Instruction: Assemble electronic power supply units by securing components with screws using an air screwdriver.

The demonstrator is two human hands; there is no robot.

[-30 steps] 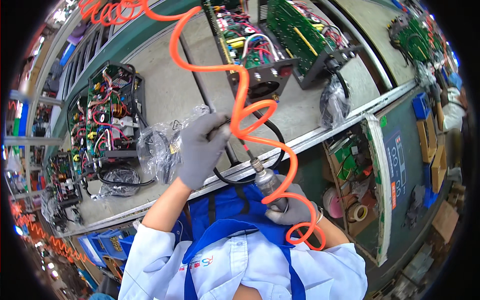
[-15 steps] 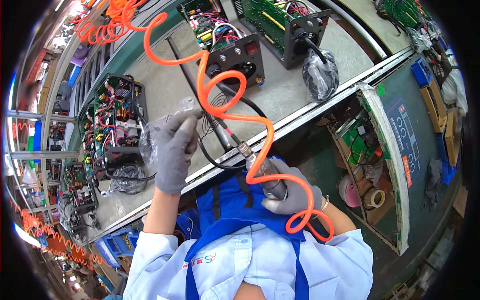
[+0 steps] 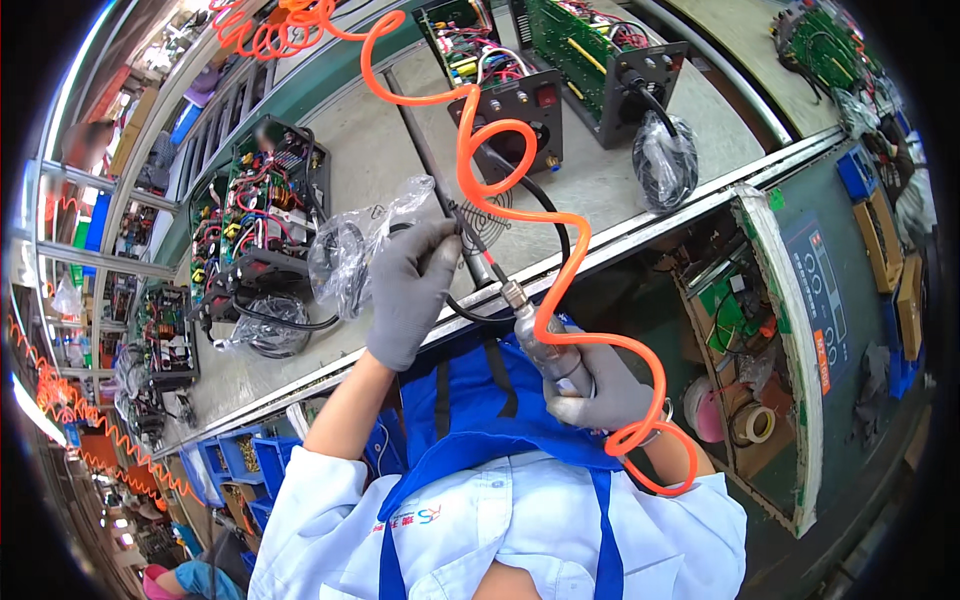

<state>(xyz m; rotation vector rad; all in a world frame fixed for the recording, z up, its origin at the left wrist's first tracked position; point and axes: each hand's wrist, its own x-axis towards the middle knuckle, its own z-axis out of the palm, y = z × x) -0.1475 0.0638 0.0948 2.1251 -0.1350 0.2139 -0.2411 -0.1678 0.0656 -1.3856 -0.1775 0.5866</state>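
My right hand (image 3: pixel 605 388), in a grey glove, wraps round a metal air screwdriver (image 3: pixel 550 345) over the front edge of the bench. Its long thin bit (image 3: pixel 486 255) slants up and left. At the far end of that bit is my left hand (image 3: pixel 408 295), also gloved, with thumb and forefinger pinched together; what they hold there is too small to make out. A coiled orange air hose (image 3: pixel 560 285) loops past the screwdriver and my right wrist. Beyond the bit a black wire fan guard (image 3: pixel 488 207) shows, and a plastic-wrapped cable (image 3: pixel 345 265) lies left of my left hand.
Open-sided electronic units stand on the metal bench (image 3: pixel 345 160): one at left (image 3: pixel 265 215), one at the back (image 3: pixel 515 110), another at back right (image 3: pixel 620 80). A bagged black cable (image 3: pixel 665 165) lies near the edge. Below is a bin (image 3: pixel 800 420) with tape rolls.
My left hand has moved right to the tip of the bit, its fingers now pinched there. The screwdriver stays in my right hand; the view has shifted slightly.
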